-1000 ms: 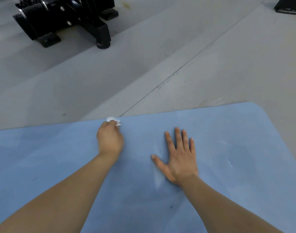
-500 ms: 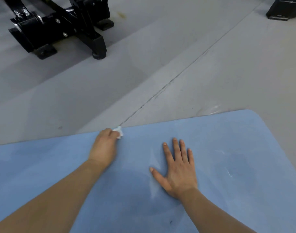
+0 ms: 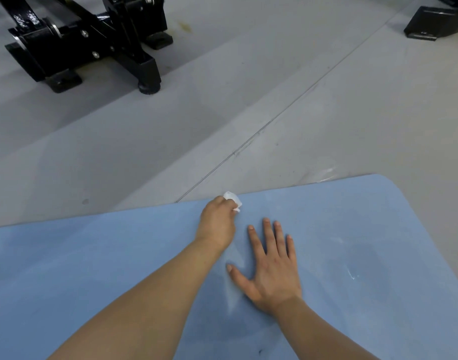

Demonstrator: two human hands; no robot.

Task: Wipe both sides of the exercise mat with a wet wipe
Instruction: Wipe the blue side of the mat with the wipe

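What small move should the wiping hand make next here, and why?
Probably drag the wet wipe right along the far edge of the blue mat. The left hand grips it at that edge, the right hand lies flat on the mat, and the rounded corner stretch beyond seems not yet reached.

black frame far-left (floor between open)

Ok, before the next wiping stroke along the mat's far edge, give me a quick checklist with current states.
1. Wet wipe held in left hand: ok.
2. Wipe touching exercise mat at far edge: ok.
3. Right hand flat, fingers spread, bracing mat: ok.
4. Right hand clear of a rightward stroke: not ok, it lies close beside the wipe.
5. Wipe still moist: cannot tell.
6. Underside wiped: cannot tell.
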